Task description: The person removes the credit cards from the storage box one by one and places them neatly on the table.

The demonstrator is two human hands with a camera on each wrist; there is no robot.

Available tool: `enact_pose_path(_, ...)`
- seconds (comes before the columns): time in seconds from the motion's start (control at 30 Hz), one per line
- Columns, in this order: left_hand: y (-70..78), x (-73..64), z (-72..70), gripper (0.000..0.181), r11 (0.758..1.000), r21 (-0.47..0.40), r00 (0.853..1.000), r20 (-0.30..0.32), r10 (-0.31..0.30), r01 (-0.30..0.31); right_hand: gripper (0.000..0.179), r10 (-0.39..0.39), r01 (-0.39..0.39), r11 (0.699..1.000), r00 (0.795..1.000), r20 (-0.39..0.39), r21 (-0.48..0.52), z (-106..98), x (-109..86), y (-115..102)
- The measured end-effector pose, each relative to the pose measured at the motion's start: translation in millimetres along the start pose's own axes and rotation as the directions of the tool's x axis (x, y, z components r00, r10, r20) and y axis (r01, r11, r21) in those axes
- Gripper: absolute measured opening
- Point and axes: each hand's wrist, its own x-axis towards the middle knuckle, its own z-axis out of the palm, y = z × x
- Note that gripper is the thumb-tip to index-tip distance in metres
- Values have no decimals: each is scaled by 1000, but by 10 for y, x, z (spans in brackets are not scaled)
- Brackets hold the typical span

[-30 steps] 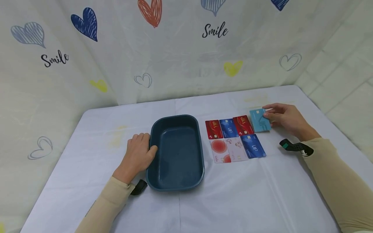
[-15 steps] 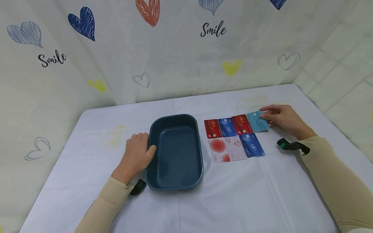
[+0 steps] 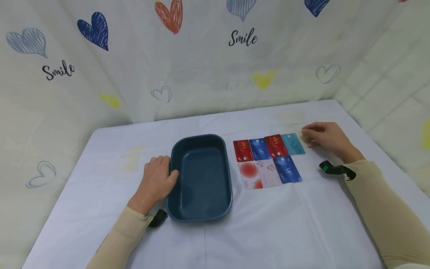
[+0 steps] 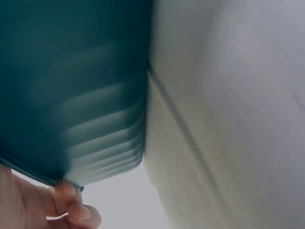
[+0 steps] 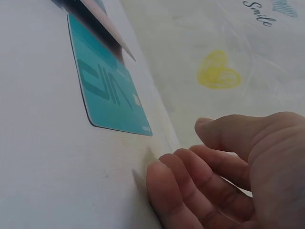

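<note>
My left hand (image 3: 155, 182) grips the left rim of a dark blue rectangular tub (image 3: 230, 186), thumb inside and fingers outside; the left wrist view shows fingertips at the tub's edge (image 4: 47, 180). My right hand (image 3: 330, 139) is just right of a teal VIP card (image 3: 293, 144), fingers loosely bent and holding nothing. In the right wrist view a gap separates that hand from the teal card (image 5: 107, 90), which lies flat. The teal card ends the back row, beside a red card (image 3: 277, 145), a blue VIP card (image 3: 259, 149) and another red card (image 3: 243, 150).
In the front row lie a white card with red circles (image 3: 250, 175), a pale pink card (image 3: 268, 173) and a blue VIP card (image 3: 287, 170). White cloth (image 3: 268, 228) covers the table. Behind stands a curtain (image 3: 201, 67) printed with hearts.
The teal card, held tilted by my right hand earlier, has moved left and down beside the red card and been let go. My left hand keeps its grip on the tub.
</note>
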Motion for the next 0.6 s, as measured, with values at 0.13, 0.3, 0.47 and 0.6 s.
enact_pose_path(0.13,-21,-16,22,16,1000,15,1000,7,5,-5,68,7,-7,1000,1000,-23,-1,5,-26,14)
enact_pose_path(0.3,-31,-33,27,15,999,38,1000,26,-1,0,64,-28,30,999,997,-71,33,17,-71,-35)
enact_pose_path(0.47,-21,-46,-2,19,997,71,1000,20,-8,7,60,-71,78,995,990,-123,56,9,-127,-78)
enact_pose_path(0.6,-24,-46,-55,30,996,85,1000,-10,-29,30,55,-100,100,995,985,-137,-8,-68,-192,-77)
